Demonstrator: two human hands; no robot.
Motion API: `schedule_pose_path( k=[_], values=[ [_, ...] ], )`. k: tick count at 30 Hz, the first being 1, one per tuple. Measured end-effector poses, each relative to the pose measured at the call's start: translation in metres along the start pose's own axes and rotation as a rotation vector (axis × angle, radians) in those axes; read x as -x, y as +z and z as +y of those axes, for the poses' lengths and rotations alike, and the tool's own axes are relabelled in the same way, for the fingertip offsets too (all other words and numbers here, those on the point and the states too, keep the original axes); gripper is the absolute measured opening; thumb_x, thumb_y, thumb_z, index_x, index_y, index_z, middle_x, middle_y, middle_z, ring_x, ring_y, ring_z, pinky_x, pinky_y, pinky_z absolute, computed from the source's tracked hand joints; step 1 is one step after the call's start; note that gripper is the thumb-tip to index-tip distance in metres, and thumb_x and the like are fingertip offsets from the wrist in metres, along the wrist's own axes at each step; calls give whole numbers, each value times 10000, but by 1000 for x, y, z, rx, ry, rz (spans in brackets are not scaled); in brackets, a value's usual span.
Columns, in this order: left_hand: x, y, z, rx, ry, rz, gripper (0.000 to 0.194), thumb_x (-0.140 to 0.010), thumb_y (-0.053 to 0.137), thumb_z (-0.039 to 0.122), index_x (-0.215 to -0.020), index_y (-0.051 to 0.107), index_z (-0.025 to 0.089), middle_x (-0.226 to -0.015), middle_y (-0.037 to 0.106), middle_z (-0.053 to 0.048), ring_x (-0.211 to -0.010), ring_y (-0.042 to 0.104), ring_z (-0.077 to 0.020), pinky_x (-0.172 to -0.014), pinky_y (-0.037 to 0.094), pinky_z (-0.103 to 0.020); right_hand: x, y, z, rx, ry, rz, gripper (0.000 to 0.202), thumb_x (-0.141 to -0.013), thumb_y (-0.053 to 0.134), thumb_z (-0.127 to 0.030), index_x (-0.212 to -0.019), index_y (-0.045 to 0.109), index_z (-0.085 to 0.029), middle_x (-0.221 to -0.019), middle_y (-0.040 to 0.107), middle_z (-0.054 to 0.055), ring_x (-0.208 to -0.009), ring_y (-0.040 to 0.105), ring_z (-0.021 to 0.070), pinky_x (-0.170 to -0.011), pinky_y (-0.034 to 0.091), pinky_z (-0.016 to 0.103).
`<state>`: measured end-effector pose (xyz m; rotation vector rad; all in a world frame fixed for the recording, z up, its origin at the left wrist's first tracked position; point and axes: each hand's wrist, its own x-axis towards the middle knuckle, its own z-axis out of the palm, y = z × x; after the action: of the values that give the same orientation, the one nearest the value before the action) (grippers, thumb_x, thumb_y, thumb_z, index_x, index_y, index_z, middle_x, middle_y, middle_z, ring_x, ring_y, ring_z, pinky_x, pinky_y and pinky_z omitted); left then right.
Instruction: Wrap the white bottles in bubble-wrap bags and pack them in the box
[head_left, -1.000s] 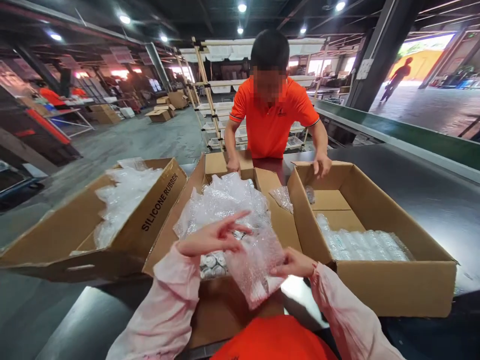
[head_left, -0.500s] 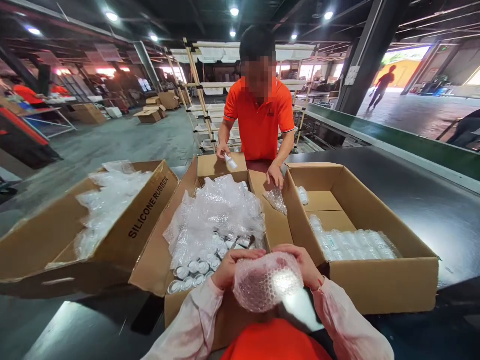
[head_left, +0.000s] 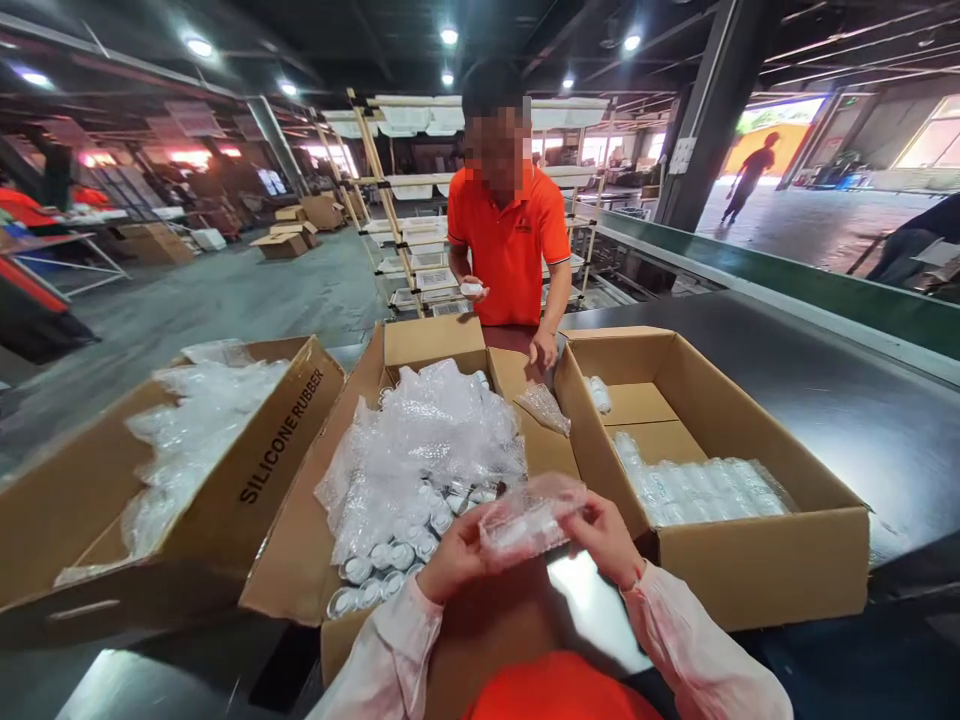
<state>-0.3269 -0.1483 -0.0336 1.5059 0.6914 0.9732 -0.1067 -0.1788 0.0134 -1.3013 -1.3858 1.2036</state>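
My left hand (head_left: pixel 456 552) and my right hand (head_left: pixel 609 540) are both closed on a piece of bubble wrap (head_left: pixel 525 525), one at each end. It is folded into a narrow bundle, and a whitish shape shows through it; what lies inside is unclear. Beneath and beyond the bundle stands an open cardboard box (head_left: pixel 285 540). In it are several white containers with round ends (head_left: pixel 381 555), partly covered by a heap of loose bubble wrap bags (head_left: pixel 427 420). To the right, another cardboard box (head_left: pixel 765 570) holds a row of bubble-wrapped containers (head_left: pixel 697 490).
Opposite me a person in an orange shirt (head_left: pixel 510 240) holds a small white container (head_left: pixel 472 289). A bubble wrap piece (head_left: pixel 544 408) lies on a box flap near that person's other hand. At left, a box marked SILICONE RUBBER (head_left: pixel 247 490) holds more bubble wrap. Everything stands on a dark table (head_left: pixel 750 345).
The bubble wrap between my hands was broad and rounded; now it is folded narrower. The person opposite has drawn the small white container back towards the body. My view has shifted slightly.
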Motion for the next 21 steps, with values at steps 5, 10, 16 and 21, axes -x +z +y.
schedule_pose_path(
  k=[5, 10, 16, 21],
  values=[
    [-2, 9, 15, -155, 8, 49, 292, -746, 650, 401, -922, 701, 175, -1127, 587, -116, -892, 598, -212, -767, 525, -341, -6, -13, -1, 253, 22, 23, 401, -808, 482, -529, -939, 626, -178, -823, 666, 64, -782, 629, 224, -715, 524, 366],
    [-6, 30, 2, -4, -255, 142, 394, -801, 540, 490, -950, 670, 149, -1187, 536, -122, -498, 545, -73, -377, 459, -220, 12, -9, -24, 621, -201, -284, 709, -595, 768, -414, -1224, 538, -182, -1146, 625, 115, -1011, 597, 269, -890, 460, 350],
    [-18, 37, 10, 141, -444, 228, 600, -773, 563, 523, -1281, 435, 230, -1225, 540, -123, -602, 623, -132, -414, 501, -246, -18, -58, -36, 686, -193, -169, 368, -841, 519, -321, -1185, 578, -204, -1096, 658, 80, -976, 615, 219, -843, 476, 312],
    [-29, 21, 9, 227, -484, 394, 637, -670, 659, 547, -1168, 482, 192, -944, 607, -62, -669, 607, -163, -412, 479, -231, -109, -169, -3, 769, 162, 474, 255, -822, 585, -263, -1041, 650, -151, -1001, 685, 89, -931, 629, 232, -828, 491, 347]
  ],
)
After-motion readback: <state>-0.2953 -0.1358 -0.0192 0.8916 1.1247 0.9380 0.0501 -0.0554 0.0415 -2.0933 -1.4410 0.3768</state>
